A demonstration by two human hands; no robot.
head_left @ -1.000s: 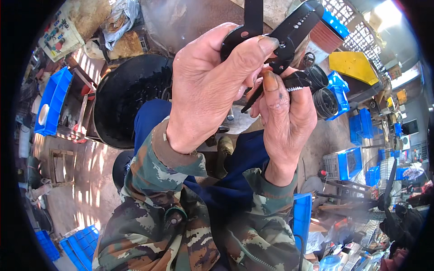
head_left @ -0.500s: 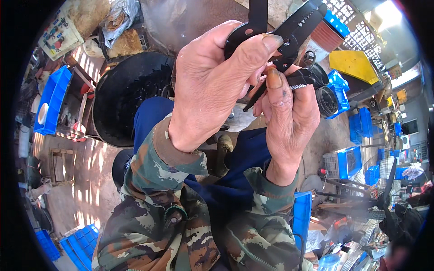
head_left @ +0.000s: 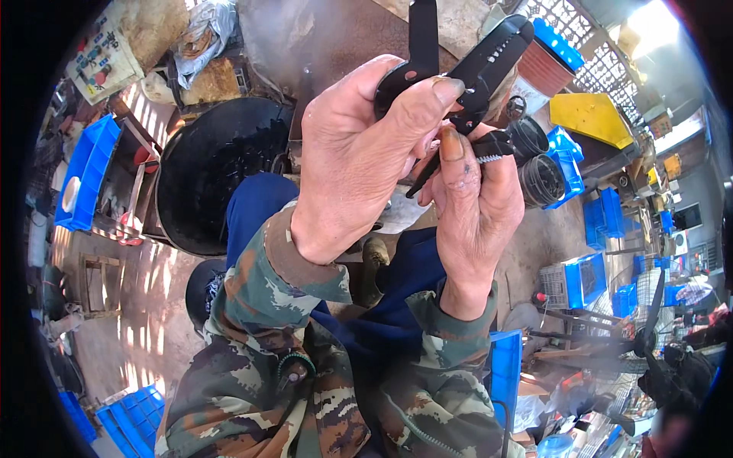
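Black wire strippers (head_left: 489,65) with flat arms and a row of small holes are raised in front of me. Their lower part is wrapped by my left hand (head_left: 359,145), its thumb pressed over the pivot area. Just below and to the right, my right hand (head_left: 473,183) is closed, thumb against fingers, on a black toothed part (head_left: 495,145). A slim black point (head_left: 422,179) sticks out on the other side of those fingers. The fingers hide whether the toothed part and the point belong to the same strippers.
A large black basin (head_left: 202,175) holding dark pieces stands left of my knees. Blue crates (head_left: 88,175) lie on both sides. Black round tubs (head_left: 540,179) and a yellow panel (head_left: 592,118) are at the right. A fan (head_left: 649,336) stands at the far right.
Both hands and the strippers have shifted slightly down in the picture, the right hand also a little left. The grips look the same.
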